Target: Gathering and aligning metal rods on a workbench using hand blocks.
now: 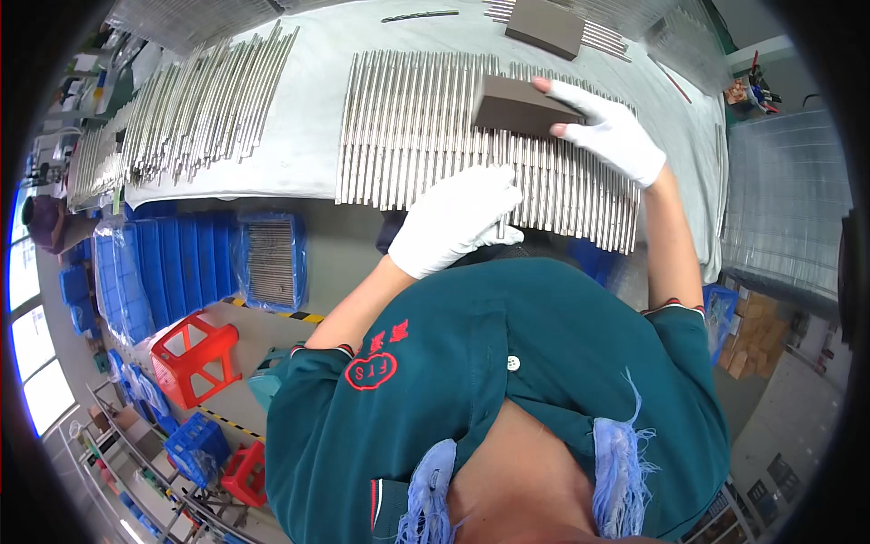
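A row of shiny metal rods point(408, 118) lies side by side on a pale cloth-covered table, pointing away from me. My right hand point(612, 131), in a white glove with bare fingertips, grips the right end of a dark brown rectangular block point(518, 105). The block rests over the rods and is slightly blurred. At the near ends of the rods, my gloved left hand point(464, 218) has its fingers closed around one rod end in the middle of the row. Part of that grip is hidden by the glove.
Another brown block point(546, 27) sits on rods at the back. A drill bit point(420, 16) lies at the far edge. More rods point(213, 100) cover the table's left. Blue crates point(172, 267) and a red stool point(193, 356) stand below left; a clear plastic-covered stack point(784, 195) is at right.
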### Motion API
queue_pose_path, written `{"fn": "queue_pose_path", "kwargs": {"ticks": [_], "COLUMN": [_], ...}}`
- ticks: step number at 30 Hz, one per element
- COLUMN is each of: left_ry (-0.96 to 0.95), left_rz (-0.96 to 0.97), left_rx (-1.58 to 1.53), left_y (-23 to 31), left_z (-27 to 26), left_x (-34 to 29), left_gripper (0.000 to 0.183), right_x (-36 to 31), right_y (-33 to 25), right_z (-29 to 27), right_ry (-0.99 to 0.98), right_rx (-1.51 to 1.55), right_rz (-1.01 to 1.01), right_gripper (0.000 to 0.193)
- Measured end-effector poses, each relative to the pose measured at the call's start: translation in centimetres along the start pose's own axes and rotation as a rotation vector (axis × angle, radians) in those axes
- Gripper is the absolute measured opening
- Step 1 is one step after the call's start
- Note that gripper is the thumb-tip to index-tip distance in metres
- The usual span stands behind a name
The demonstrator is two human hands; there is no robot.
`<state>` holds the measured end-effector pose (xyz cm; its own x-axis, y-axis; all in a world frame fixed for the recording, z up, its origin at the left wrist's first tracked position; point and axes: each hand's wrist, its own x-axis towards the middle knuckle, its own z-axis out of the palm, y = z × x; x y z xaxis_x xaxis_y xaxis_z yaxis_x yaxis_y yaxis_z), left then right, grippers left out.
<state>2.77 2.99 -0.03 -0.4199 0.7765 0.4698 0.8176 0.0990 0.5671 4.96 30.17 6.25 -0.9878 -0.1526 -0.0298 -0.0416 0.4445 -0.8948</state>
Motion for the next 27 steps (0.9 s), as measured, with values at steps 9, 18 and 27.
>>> {"fn": "queue_pose_path", "kwargs": {"ticks": [9, 18, 27], "left_ry": [0.048, 0.033, 0.063], "left_rz": [0.015, 0.016, 0.029], "left_rx": [0.013, 0.001, -0.008], "left_y": [0.3, -0.3, 0.0], "left_z": [-0.1, 0.3, 0.0], "left_x": [0.2, -0.3, 0.0], "left_gripper": [0.057, 0.051, 0.053], "right_x": [0.4, 0.2, -1.6], "right_y": [-0.5, -0.1, 0.2], "right_z": [0.7, 1.4, -0.7], "right_ry": [0.067, 0.084, 0.112], "right_rx": [-0.04, -0.078, 0.033], "right_rz": [0.021, 0.0, 0.074], "right_gripper": [0.049, 0.05, 0.051]}}
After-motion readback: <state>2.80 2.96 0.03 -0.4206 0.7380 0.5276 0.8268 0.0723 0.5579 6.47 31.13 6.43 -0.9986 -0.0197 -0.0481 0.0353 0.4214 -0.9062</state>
